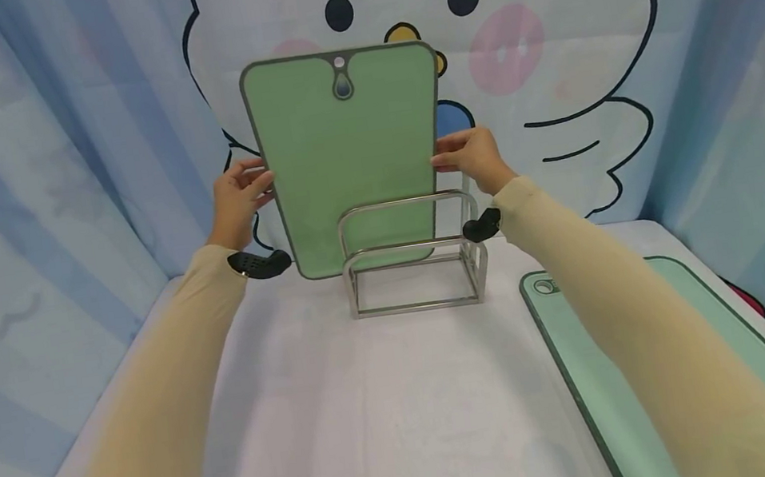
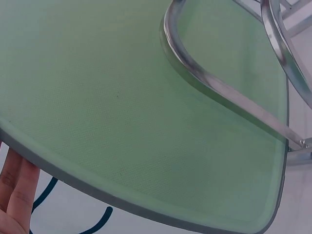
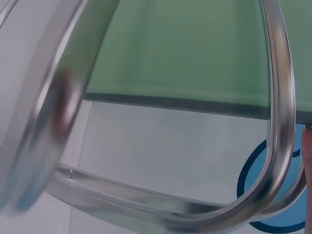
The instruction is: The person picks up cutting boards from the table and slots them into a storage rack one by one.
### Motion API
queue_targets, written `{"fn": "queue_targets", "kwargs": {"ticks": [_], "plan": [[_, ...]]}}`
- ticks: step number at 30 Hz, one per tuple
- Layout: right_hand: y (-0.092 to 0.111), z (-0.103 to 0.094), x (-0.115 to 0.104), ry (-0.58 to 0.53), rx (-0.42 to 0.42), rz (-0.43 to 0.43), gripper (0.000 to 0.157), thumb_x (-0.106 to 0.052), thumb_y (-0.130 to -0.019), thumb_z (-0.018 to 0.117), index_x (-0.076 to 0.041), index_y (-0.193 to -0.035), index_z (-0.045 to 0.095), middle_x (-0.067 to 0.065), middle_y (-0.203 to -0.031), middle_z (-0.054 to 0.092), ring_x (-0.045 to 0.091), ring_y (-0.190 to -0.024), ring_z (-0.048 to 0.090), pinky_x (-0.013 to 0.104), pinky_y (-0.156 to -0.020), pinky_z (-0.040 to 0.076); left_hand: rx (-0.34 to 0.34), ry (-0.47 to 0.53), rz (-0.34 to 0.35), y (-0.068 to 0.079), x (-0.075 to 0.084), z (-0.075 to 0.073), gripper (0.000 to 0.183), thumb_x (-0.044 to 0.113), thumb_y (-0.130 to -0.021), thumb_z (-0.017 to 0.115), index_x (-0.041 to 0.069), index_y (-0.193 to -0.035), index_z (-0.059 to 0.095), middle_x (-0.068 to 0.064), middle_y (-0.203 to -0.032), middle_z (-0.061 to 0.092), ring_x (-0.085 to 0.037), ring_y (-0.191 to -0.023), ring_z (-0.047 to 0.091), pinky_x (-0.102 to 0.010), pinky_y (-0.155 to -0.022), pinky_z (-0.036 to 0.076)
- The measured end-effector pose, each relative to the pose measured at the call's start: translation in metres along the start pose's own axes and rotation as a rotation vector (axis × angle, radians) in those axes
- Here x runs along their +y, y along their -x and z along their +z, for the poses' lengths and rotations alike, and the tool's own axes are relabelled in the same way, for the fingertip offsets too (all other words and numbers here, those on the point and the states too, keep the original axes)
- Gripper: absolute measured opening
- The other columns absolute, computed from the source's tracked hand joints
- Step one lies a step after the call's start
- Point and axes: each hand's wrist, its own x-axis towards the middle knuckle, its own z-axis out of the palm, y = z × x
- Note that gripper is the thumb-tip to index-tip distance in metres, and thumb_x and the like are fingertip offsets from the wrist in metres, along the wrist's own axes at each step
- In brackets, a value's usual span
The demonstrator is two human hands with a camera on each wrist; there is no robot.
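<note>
A green cutting board (image 1: 346, 130) with a grey rim and a hanging hole at the top stands upright in the head view. My left hand (image 1: 238, 205) pinches its left edge and my right hand (image 1: 477, 159) pinches its right edge, both around mid-height. The board's lower part is behind the front hoops of a metal rack (image 1: 413, 247), and its lower left corner sticks out past the rack's left side. In the left wrist view, fingers (image 2: 22, 195) show at the board's edge. The right wrist view looks past the rack's hoops (image 3: 282, 87) at the board (image 3: 180, 53).
Another green board (image 1: 589, 372), larger in view, lies flat on the white table (image 1: 391, 414) at the right, partly under my right forearm. A printed curtain (image 1: 575, 44) hangs behind the table and along both sides.
</note>
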Motion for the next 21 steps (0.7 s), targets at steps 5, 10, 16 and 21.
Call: {"fn": "queue_targets", "kwargs": {"ticks": [5,10,16,21], "plan": [[0.0,-0.004,0.001,0.011,0.006,0.005,0.038,-0.002,-0.084,0.067,0.006,-0.121,0.06,0.012,-0.108,0.067,0.002,-0.066,0.067,0.035,-0.091,0.053,0.0,-0.005,-0.015,0.0,0.001,0.004,0.019,0.013,-0.091,0.06,0.01,-0.11,0.06,0.007,-0.092,0.062,-0.005,-0.081,0.063,-0.03,-0.086,0.052],[0.0,-0.009,0.002,-0.004,0.001,-0.002,0.04,-0.001,-0.083,0.067,0.008,-0.121,0.058,0.01,-0.104,0.067,0.0,-0.064,0.066,0.034,-0.09,0.053,0.007,0.013,-0.017,-0.002,0.0,0.008,0.017,0.011,-0.09,0.061,0.009,-0.107,0.061,0.007,-0.09,0.063,-0.005,-0.078,0.064,-0.021,-0.074,0.053],[-0.001,-0.016,0.005,-0.01,0.004,-0.001,0.039,0.0,-0.082,0.068,0.009,-0.12,0.058,-0.005,-0.083,0.066,0.001,-0.064,0.066,0.028,-0.083,0.055,0.012,0.045,-0.003,-0.005,-0.002,0.017,0.014,0.01,-0.09,0.061,0.008,-0.104,0.061,0.004,-0.089,0.064,-0.005,-0.075,0.065,-0.019,-0.068,0.053],[0.0,-0.023,0.006,-0.005,0.016,0.011,0.038,-0.002,-0.082,0.069,0.008,-0.118,0.059,-0.007,-0.082,0.064,0.001,-0.064,0.066,0.034,-0.09,0.053,0.005,0.042,-0.001,-0.008,-0.004,0.023,0.013,0.01,-0.09,0.061,0.009,-0.103,0.061,0.003,-0.089,0.063,-0.005,-0.077,0.064,-0.019,-0.071,0.053]]}}
